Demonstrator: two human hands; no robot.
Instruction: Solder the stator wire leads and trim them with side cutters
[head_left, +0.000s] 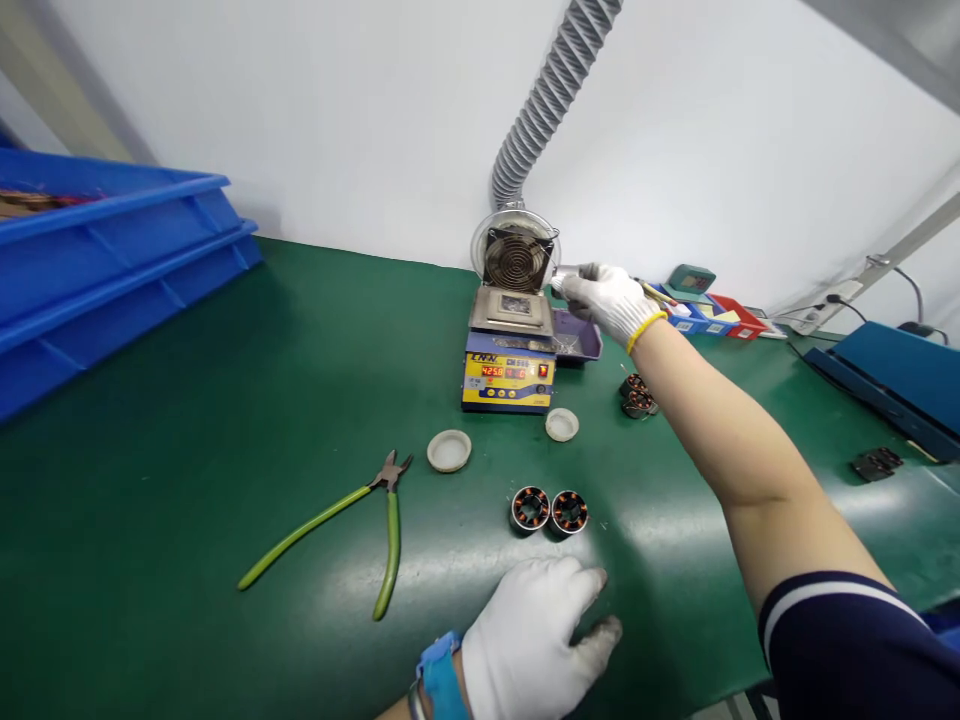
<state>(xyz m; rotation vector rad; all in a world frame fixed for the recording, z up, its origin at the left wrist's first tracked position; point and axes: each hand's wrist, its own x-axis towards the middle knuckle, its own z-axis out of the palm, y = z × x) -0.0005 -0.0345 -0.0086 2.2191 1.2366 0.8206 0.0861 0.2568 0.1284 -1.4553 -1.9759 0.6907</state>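
Observation:
My left hand (529, 640), in a white glove with darkened fingertips, is over the near table edge with thumb and fingers apart and nothing in it. Just beyond it stand two ring-shaped motor stators (530, 510) with copper windings, side by side. My right hand (604, 298), gloved in white with a yellow cuff, reaches out beside the solder pot (508, 375) and its small fan (517, 260). Its fingers are curled together near a small pale piece; what they hold is unclear. Below the right hand is a purple tray (576, 338).
Green-handled cutters (390, 490) lie spread at left. Two shallow white dishes (450, 451) sit before the pot. More stators (637, 397) stand right. Blue crates (120, 270) fill the left; a grey duct (555, 100) hangs behind. Small bins (705, 318) and a dark block (877, 464) are farther right.

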